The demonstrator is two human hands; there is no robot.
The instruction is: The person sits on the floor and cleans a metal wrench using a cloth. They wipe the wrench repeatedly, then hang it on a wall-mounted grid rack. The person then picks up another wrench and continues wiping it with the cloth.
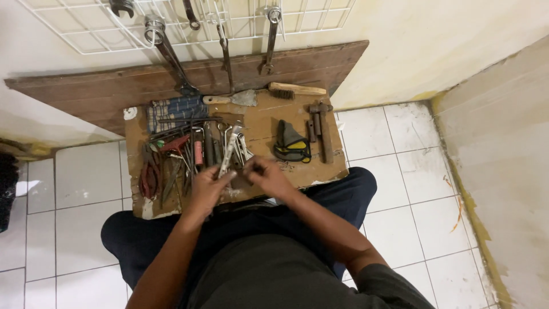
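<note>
My left hand point(207, 191) grips the lower end of a silver metal wrench point(230, 150), which points up and away over a low wooden board point(263, 123). My right hand point(267, 176) is closed just to the right of it, fingers curled by the wrench's handle; whether it grips the wrench is hard to tell. Under and left of the hands lies a heap of hand tools: red-handled pliers point(150, 174), several wrenches and screwdrivers, and a blue pouch of hex keys point(174, 110).
On the board also lie a putty knife point(231, 99), a wooden brush point(296, 89), a dark yellow-edged tool point(291, 143) and a rusty clamp point(320, 129). Wrenches hang from a white wire grid point(189, 26) on the wall. A brown plank point(189, 74) leans behind. White floor tiles surround my crossed legs.
</note>
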